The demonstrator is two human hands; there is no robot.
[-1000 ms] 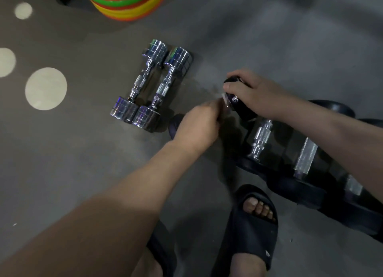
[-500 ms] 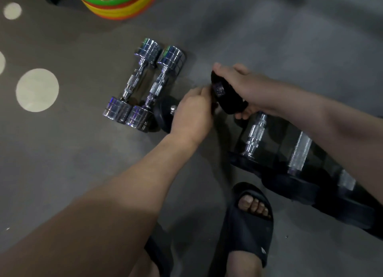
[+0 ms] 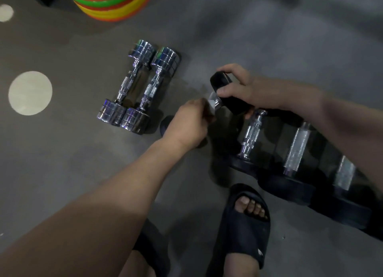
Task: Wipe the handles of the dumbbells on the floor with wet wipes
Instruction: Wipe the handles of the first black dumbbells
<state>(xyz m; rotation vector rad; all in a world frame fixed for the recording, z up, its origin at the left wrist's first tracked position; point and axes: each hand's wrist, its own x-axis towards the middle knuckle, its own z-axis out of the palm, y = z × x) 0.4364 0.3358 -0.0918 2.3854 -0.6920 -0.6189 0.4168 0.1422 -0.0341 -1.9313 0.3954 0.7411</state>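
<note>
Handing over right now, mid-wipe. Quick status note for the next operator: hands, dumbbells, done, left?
Right hand grips the upper head of a black dumbbell, that end raised.
Left hand pinches the wet wipe against its handle, just below that head.
Two chrome dumbbells lie side by side on the floor, left; three black dumbbells in a row under the right forearm.
Done: held handle being wiped; whether others are wiped cannot be told.
Left: finish this handle, set it down, wipe the rest as needed.

Right hand [image 3: 248, 90] grips black dumbbell [image 3: 236, 104]; left hand [image 3: 186, 126] holds wet wipe [image 3: 211, 106] on its handle.
</note>
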